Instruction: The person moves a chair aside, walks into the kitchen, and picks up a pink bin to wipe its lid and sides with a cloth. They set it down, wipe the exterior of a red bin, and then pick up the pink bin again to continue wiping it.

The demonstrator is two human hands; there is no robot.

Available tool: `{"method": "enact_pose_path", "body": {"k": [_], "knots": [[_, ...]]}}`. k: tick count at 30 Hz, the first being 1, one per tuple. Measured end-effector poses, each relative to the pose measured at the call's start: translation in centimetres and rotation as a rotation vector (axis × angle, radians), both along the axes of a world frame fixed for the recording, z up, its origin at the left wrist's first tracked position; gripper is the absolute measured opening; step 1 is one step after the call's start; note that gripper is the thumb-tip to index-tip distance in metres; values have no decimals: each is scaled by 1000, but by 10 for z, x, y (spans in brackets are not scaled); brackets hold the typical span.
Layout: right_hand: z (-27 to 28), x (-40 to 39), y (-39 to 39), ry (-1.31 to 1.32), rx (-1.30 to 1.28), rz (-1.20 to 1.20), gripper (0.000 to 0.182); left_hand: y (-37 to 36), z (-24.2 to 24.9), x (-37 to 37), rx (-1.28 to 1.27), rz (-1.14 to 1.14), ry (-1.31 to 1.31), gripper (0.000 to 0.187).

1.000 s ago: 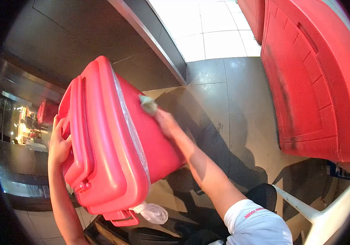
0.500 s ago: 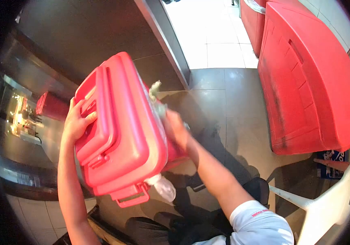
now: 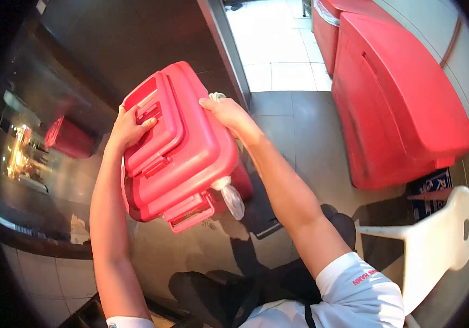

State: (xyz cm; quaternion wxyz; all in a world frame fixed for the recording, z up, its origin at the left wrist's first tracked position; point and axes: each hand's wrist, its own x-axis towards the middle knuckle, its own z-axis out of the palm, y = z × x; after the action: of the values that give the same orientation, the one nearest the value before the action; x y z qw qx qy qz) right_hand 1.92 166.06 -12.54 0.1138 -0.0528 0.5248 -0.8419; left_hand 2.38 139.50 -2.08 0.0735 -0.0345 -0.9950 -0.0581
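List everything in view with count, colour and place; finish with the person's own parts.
Lidded bin: one, red, centre, tilted
Clear bag end: one, translucent, hanging at the bin's near right corner
Cloth: one, pale, at the bin's right edge, mostly hidden
Large container: one, red, right
Lined bin: one, red, behind the large container
Chair: one, white, lower right
Printed item: count unclear, blue, below the large container
Floor tiles: several, grey, centre; paler beyond
Left hand: one, bare, on the lid
Right hand: one, bare, at the lid's right edge
Sleeves: two, white, bottom
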Motion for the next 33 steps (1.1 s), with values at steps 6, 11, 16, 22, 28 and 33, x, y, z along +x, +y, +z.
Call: {"method": "enact_pose_path", "body": {"k": [6, 11, 16, 22, 28, 33], "knots": [[-13, 94, -32, 115, 518, -320, 32, -33, -1, -8, -91, -297, -13, 74], [-77, 227, -71, 316, 129, -458, 42, -28, 16, 4, -112, -578, -73, 65], [-87, 140, -77, 596, 309, -596, 51, -30, 14, 4, -121, -618, -68, 63], [-250, 32, -29, -344, 499, -417, 37, -20, 17, 5, -204, -606, -87, 55], [-381, 70, -66, -606, 428, -517, 50, -20, 14, 4, -139, -611, -104, 61], [-236, 47, -23, -117, 422, -398, 45, -32, 11, -3, -266, -624, -76, 67]]}}
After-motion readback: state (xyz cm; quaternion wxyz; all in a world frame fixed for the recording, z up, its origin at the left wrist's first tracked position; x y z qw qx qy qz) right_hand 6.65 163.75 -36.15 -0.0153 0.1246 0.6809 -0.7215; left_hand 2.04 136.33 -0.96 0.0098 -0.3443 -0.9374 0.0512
